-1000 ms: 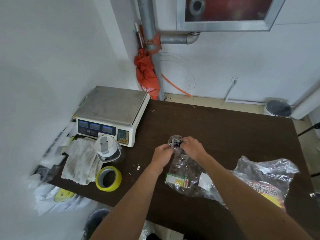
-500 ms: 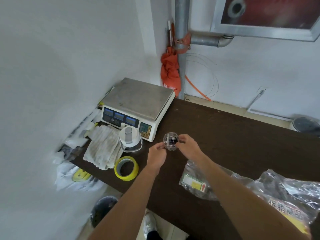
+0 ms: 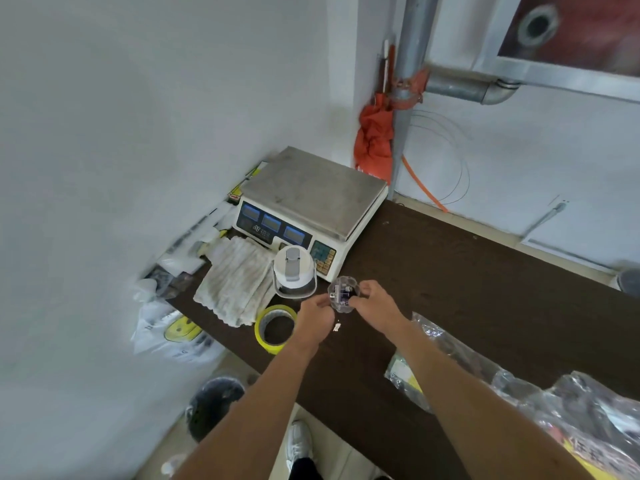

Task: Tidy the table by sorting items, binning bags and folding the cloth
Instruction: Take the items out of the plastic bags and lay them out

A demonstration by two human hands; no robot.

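Bags: crumpled clear plastic on the near right of the table, cut off by the frame; the print is unreadable.
Left hand: pinches the left side of the clear case; fingertips mostly hidden.
Right hand: curled round the case's right side.
Case: between both hands, just beside the white cup. It is roundish with no clear long axis, and its dark contents are too small to make out.
Tape roll: flat, partly behind the left wrist.
Cloth: unfolded, long axis running towards the scale; the cup hides its right edge.
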